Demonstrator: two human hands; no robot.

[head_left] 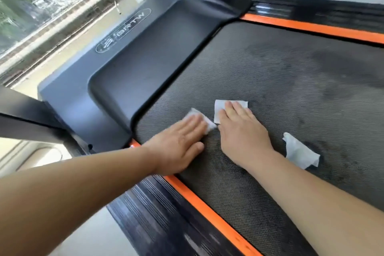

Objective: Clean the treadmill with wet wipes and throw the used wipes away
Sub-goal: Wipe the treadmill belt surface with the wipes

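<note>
The treadmill's black textured belt (280, 72) fills the middle of the head view, with orange strips along both sides. My left hand (178, 143) lies flat with straight fingers on a white wet wipe (208, 123) near the belt's front left corner. Beside it my right hand (243, 131) presses flat on a second white wipe (219, 108). A third, crumpled wipe (300, 151) lies loose on the belt to the right of my right forearm. Damp dark patches show on the belt further right.
The black motor cover (145, 54) with a logo borders the belt's front end. Ribbed black side rails (166, 214) run outside the orange strips (207, 203). A window (41, 2) and a pale floor lie to the left, a white wall behind.
</note>
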